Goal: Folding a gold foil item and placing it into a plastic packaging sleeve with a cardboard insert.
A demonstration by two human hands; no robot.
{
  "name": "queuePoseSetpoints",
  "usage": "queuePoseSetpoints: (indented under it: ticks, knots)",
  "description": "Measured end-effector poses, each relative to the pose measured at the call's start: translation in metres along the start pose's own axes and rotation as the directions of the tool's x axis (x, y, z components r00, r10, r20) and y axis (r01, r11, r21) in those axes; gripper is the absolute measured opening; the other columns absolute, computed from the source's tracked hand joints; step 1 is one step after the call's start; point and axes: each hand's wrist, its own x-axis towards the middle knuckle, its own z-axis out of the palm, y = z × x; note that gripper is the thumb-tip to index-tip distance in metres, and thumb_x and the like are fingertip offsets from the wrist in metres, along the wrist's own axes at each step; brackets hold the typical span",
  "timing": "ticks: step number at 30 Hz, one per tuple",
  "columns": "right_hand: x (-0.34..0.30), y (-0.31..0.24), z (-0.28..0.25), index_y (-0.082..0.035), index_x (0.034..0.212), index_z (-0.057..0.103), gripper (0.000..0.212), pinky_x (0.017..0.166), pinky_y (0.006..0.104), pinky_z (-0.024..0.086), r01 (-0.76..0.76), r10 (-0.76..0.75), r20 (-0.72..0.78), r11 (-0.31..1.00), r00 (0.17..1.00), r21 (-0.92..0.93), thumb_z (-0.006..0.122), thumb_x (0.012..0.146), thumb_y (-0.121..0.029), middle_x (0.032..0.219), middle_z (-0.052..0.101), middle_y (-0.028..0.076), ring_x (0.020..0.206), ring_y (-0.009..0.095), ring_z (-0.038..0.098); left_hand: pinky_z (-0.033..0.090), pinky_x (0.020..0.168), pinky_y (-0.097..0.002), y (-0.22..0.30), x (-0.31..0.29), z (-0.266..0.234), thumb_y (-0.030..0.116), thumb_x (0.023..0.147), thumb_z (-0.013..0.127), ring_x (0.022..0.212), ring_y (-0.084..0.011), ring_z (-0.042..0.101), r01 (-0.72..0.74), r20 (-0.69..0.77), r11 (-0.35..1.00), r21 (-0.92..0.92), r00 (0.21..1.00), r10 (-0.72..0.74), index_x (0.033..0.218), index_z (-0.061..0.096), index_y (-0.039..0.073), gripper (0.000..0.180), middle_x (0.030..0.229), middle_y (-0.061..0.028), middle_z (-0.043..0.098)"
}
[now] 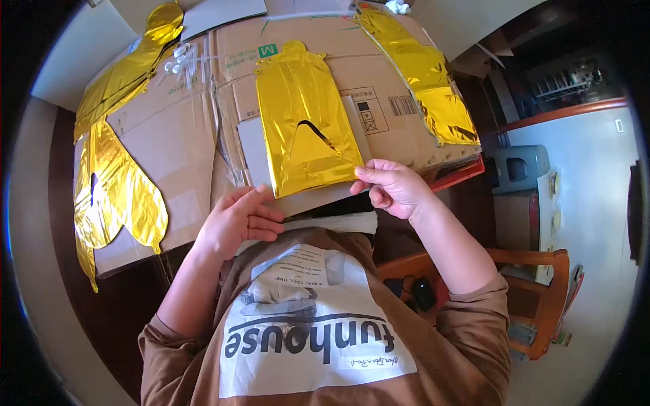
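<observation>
Both hands are at the near end of a flat gold foil balloon (305,98): the right hand (399,189) pinches its near right corner between thumb and bent fingers, while the left hand (233,220), fingers curled, meets the near left corner; whether it truly grips the foil cannot be told. The balloon lies by the middle of the cardboard sheet's (183,135) near edge, over a grey board (252,145). Handling it well probably means drawing both corners apart evenly and gently, since thin foil may crease, and minding the V-shaped slit (320,135). Its long axis runs from near edge to far, leaning slightly left, the narrower tabbed end pointing to the far edge.
</observation>
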Motion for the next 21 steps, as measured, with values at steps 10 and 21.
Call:
queuePoseSetpoints:
  ticks: [10,21]
  knots:
    - [0.008,0.0,-0.007,-0.007,0.097,0.06,0.015,0.041,0.0186,0.03,-0.028,0.027,0.039,0.999,0.999,0.025,0.068,0.099,-0.019,0.085,0.07,0.012,0.046,0.005,0.046,0.064,0.076,-0.0403,0.026,0.037,0.009,0.022,0.104,0.057,0.09,-0.0261,0.075,-0.047,0.093,0.985,-0.164,0.994,0.063,0.117,0.06,-0.002,0.028,0.106,-0.0164,0.072]
    - [0.0,-0.008,0.01,-0.003,0.105,0.063,0.021,0.044,0.0217,0.038,0.016,-0.066,-0.141,0.943,0.988,-0.333,0.064,0.1,-0.023,0.086,0.072,0.012,0.052,0.009,0.055,0.061,0.067,-0.0311,0.017,0.046,0.012,0.016,0.099,0.067,0.074,-0.0163,0.07,-0.121,-0.045,0.991,0.061,0.991,0.124,0.102,0.062,0.001,0.016,0.091,-0.0082,0.071]
